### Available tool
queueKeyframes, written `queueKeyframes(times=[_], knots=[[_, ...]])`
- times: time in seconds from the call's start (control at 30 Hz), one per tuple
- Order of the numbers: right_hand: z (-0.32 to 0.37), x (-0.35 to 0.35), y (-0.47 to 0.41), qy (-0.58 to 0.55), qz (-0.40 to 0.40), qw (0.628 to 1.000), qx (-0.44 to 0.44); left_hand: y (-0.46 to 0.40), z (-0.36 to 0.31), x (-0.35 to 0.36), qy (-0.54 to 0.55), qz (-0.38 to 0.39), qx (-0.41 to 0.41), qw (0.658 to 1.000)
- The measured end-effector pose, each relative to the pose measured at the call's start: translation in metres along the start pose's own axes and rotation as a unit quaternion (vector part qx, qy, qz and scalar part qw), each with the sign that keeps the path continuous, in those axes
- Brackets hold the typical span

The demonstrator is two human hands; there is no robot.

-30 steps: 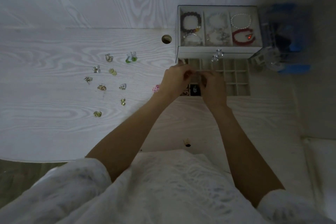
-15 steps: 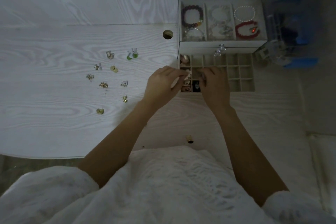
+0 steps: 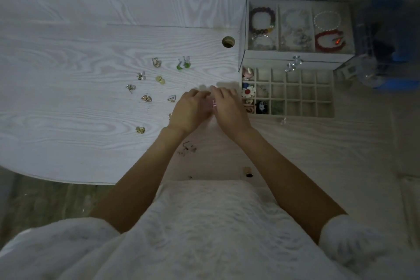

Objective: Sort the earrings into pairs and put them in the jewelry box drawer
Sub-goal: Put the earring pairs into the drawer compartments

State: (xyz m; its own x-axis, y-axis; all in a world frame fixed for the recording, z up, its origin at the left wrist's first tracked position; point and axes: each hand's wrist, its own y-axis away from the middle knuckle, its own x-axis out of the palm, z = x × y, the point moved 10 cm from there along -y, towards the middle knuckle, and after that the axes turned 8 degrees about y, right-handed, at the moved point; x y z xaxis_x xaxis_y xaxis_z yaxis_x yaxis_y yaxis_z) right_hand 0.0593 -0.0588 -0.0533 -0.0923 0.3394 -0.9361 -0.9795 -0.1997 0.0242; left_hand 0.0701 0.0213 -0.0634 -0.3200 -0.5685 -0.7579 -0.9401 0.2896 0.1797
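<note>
A pale wood-grain table (image 3: 68,102) fills the upper and middle frame. At the upper right stands the jewelry box (image 3: 297,57), its glass top showing three compartments with bead bracelets (image 3: 262,21) in dark red, pale and bright red. Below it the drawer (image 3: 295,93) is pulled out toward the lower frame, a grid of small beige cells. Only its left columns are filled: a white flower earring with a red centre (image 3: 248,92), a dark piece (image 3: 262,107) and a pinkish one at the top left cell; the other cells look bare.

The left hand (image 3: 189,112) and right hand (image 3: 229,110) meet at frame centre, just left of the drawer, fingers curled together around a small pink earring (image 3: 214,103) that peeks out between them; which hand actually pinches it cannot be told.

Loose earrings (image 3: 156,79) lie scattered left of centre on the table: a green pair (image 3: 183,65), gold pieces, a heart-shaped outline (image 3: 172,98), clear ones. A few thin hook pieces (image 3: 187,148) lie under the left forearm.
</note>
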Motion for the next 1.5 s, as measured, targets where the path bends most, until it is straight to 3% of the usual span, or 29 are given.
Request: queueKeyframes(times=[0.2,0.53,0.83,0.97,1.1,1.2,1.5], knots=[[-0.011,0.006,-0.008,-0.038,0.012,0.998,0.044,-0.011,0.001,0.003,0.044,-0.023,-0.022,0.999],[-0.008,0.011,0.005,-0.029,0.017,0.999,0.032,0.009,0.033,-0.008,0.139,-0.057,-0.086,0.985],[-0.001,0.016,0.003,0.034,0.037,0.999,-0.012,0.014,0.035,-0.011,0.068,-0.056,-0.066,0.994],[-0.006,-0.009,0.012,-0.052,-0.025,0.998,-0.027,0.013,0.031,-0.009,0.08,-0.064,-0.05,0.994],[-0.063,-0.073,0.016,-0.159,-0.167,0.969,0.085,0.009,0.028,-0.007,0.096,-0.061,-0.038,0.993],[-0.103,-0.095,0.011,-0.128,-0.216,0.96,0.127,0.005,0.023,0.0,0.143,-0.056,-0.055,0.987],[-0.123,-0.07,-0.01,-0.034,-0.181,0.977,0.108,-0.027,-0.03,-0.007,0.209,-0.068,0.019,0.975]])
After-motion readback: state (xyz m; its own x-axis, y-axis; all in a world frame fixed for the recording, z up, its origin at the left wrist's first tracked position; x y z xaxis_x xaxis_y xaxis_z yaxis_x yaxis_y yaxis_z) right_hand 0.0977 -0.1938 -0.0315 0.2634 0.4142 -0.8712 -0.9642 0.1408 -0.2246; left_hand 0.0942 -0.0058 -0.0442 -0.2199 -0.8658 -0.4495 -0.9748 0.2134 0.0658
